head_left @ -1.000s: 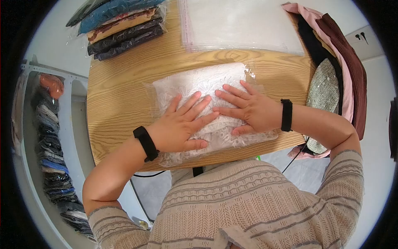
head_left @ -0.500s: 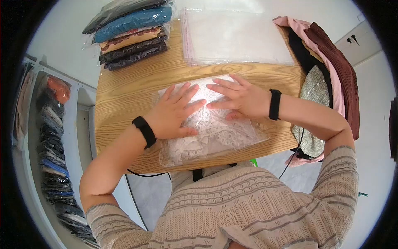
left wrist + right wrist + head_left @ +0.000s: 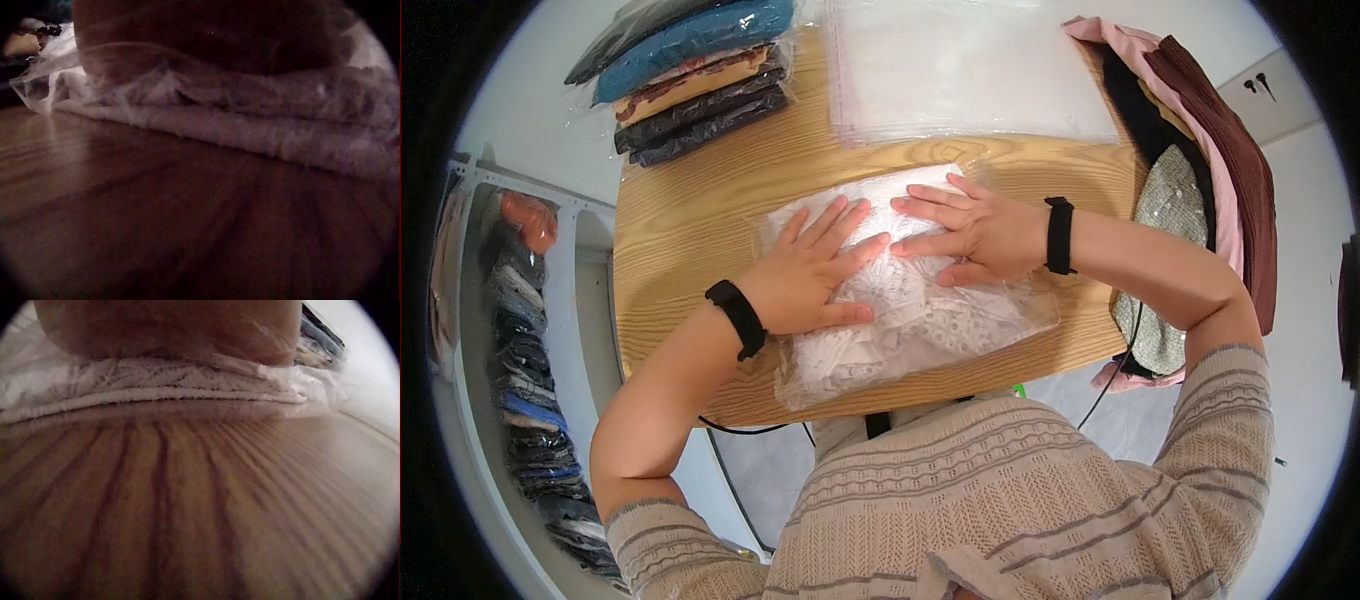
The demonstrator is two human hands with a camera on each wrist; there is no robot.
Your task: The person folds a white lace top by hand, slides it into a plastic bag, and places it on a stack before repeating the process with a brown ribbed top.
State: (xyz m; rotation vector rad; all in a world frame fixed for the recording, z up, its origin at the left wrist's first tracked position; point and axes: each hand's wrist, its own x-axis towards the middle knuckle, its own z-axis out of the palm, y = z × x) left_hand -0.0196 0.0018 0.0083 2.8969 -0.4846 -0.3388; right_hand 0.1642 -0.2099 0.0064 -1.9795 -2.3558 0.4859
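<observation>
A folded white lace garment [image 3: 900, 290] lies flat in a clear plastic bag [image 3: 1000, 335] near the table's front edge. On its left half my left hand [image 3: 800, 275] rests with fingers spread, palm down. My right hand [image 3: 975, 235] presses on the right half, fingers also straight and spread, its fingertips close to those of the left. In the left wrist view the bagged garment [image 3: 250, 128] forms a low layer on the wood beneath the palm. The right wrist view shows the garment's folded edge [image 3: 175, 394] inside the film, under the right hand.
A stack of bagged folded clothes [image 3: 690, 85] stands at the back left of the wooden table [image 3: 690, 230]. Flat clear bags [image 3: 970, 70] lie at the back. Loose garments [image 3: 1230, 190] hang over the right edge. A shelf [image 3: 585, 330] of packed clothes is at the left.
Both hands have slid a little to the left and away from the body across the bag, still flat, uncovering more of the garment's near part. The head view has shifted slightly.
</observation>
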